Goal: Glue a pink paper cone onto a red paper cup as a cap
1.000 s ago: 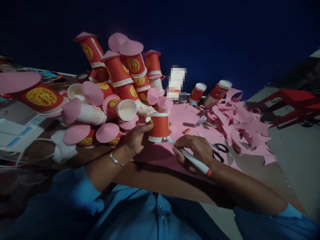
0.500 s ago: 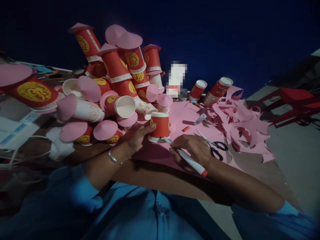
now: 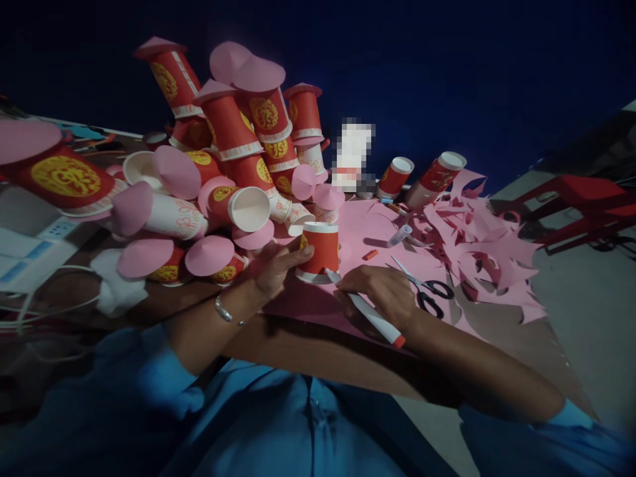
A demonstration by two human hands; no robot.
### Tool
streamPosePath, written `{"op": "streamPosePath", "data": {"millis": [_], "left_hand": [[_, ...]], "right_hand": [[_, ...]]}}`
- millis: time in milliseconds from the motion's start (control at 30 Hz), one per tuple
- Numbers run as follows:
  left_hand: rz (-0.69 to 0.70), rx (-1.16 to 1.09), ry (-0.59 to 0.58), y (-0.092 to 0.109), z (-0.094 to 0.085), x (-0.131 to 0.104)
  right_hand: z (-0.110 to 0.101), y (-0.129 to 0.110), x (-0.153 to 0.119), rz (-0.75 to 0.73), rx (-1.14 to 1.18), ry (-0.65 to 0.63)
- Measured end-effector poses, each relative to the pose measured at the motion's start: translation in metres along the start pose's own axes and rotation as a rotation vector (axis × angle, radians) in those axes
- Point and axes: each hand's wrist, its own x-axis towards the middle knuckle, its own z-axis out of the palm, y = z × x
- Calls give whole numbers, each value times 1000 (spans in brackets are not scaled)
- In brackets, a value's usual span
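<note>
Red cup [image 3: 320, 250], banded white at both ends, is held upright near the bench's front edge, between the two hands; whether its lower end touches the pink sheet [image 3: 355, 222] cannot be told. At far left, a white socket box [image 3: 34, 262] and a white wad [image 3: 118, 285] are seen beside a heap of hatted cups [image 3: 211, 257]. Some of these are laid on their sides and others stacked at the back, presumably so that working room is left in front. The left hand [image 3: 279, 268] is half closed around the cup from its left side, with the thumb laid on the near face, so the cup is probably steadied against the pen's push. By the right hand [image 3: 380, 291], closed in a writing grip, a white marker [image 3: 375, 318] is held aslant, its tip at the lower white band; actual contact cannot be made out. The low angle seems chosen so that the band can be reached. Beyond that hand, a red cap [image 3: 370, 254] and scissors [image 3: 428, 295] are laid on the sheet, within easy reach. Farther right, pink scraps [image 3: 481, 248] are heaped on the bench [image 3: 539, 361], apparently pushed aside, and a red stool [image 3: 579, 195] is seen past it.
</note>
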Motion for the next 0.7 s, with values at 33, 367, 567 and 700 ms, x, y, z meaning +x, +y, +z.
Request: {"op": "streamPosePath", "data": {"millis": [33,367,567,700], "left_hand": [[-2,2,0,0,0,0],[11,-33,6,2,1,1],[12,-63,-8,2,0,3],[14,-51,-2,2,0,2]], "right_hand": [[0,0,0,4,3,2],[-1,-5,-5,67,32,-96],[-2,-7,-4,65,31,-98],[-3,-6,-4,30,61,-24]]}}
